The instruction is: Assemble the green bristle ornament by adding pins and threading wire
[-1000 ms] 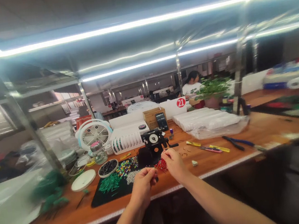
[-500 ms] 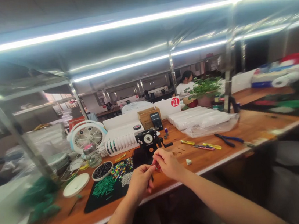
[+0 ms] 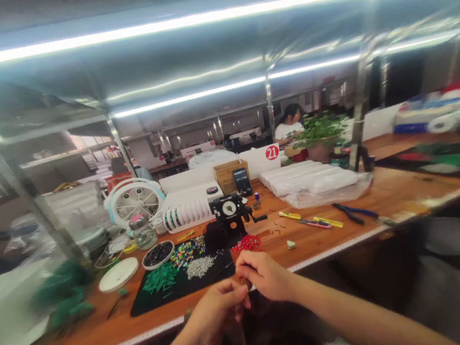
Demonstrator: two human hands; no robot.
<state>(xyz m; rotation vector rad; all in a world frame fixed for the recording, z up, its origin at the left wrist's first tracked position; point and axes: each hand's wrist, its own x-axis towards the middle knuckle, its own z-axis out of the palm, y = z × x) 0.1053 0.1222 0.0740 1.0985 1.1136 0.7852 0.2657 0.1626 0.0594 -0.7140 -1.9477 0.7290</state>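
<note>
My left hand (image 3: 222, 306) and my right hand (image 3: 265, 273) meet at the front edge of the wooden bench, fingertips pinched close together. Whatever lies between the fingers is too small to make out. Just beyond them is a pile of small red pieces (image 3: 247, 243). A black hand-cranked device with a round dial (image 3: 230, 209) stands behind that pile. Left of my hands, a black mat (image 3: 144, 308) carries green slender pieces (image 3: 159, 280), silvery pieces (image 3: 201, 267) and multicoloured beads (image 3: 182, 254). A white dish of black pieces (image 3: 158, 255) sits at the mat's back corner.
To the right lie yellow-handled tools (image 3: 328, 222) and dark blue-handled pliers (image 3: 349, 213). Plastic-wrapped white packs (image 3: 314, 180) rest behind them. A fan (image 3: 138, 202), a glass jar (image 3: 143, 233) and a white lid (image 3: 118, 275) are at left. Another person (image 3: 289, 124) sits farther back.
Both hands have come down and nearer to me, from over the bench to its front edge, still pinched together. The red pile now shows clearly. The camera view has shifted slightly.
</note>
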